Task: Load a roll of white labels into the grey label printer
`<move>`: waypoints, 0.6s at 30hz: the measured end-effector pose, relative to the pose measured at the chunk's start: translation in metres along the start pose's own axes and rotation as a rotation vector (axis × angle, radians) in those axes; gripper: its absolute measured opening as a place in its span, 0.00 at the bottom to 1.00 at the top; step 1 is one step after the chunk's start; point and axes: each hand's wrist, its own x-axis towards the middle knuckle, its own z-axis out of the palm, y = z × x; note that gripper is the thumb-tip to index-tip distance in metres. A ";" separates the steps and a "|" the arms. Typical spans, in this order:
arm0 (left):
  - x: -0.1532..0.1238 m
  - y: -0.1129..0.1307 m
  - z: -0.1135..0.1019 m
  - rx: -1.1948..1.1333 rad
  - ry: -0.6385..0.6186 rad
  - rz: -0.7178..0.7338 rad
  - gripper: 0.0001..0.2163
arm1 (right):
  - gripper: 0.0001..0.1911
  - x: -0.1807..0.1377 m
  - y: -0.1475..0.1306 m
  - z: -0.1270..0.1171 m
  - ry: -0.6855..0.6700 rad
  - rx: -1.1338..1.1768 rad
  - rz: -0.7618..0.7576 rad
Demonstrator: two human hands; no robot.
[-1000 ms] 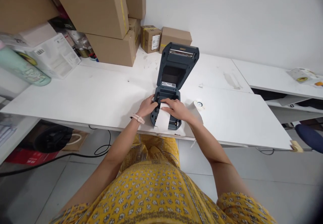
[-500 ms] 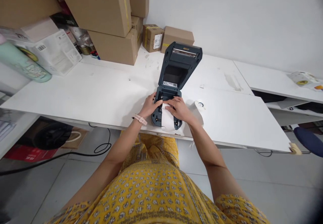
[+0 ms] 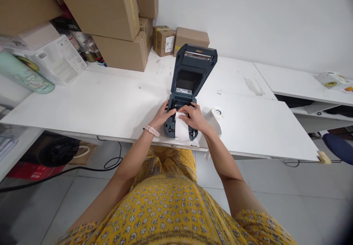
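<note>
A dark label printer stands on the white table with its lid tipped up and back. A small white label roll sits inside its base, and a strip of label paper hangs from it over the front edge. My left hand grips the printer's left side, thumb over the rim and pointing at the roll. My right hand has its fingers bent over the roll from the right; its fingertips are partly hidden. Beside my right wrist lies another white roll with paper unwound from it.
Stacked cardboard boxes and two smaller boxes stand along the wall. A white carton and a mint-green bottle are at the left. A black cable runs across the floor. The table's front edge is close to my body.
Both hands stay at the printer with almost no movement; the right fingers shift slightly on the roll. The whole view has moved a little.
</note>
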 end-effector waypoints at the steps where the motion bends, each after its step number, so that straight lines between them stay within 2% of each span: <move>1: 0.000 0.000 0.000 -0.003 -0.002 0.002 0.34 | 0.09 0.000 0.000 0.000 -0.006 -0.013 -0.006; 12: 0.002 0.000 0.000 -0.043 0.014 -0.021 0.39 | 0.17 -0.005 0.003 -0.005 -0.046 -0.048 -0.050; 18: 0.002 0.003 -0.001 -0.026 0.022 -0.045 0.38 | 0.25 -0.002 0.014 -0.020 -0.169 0.029 -0.134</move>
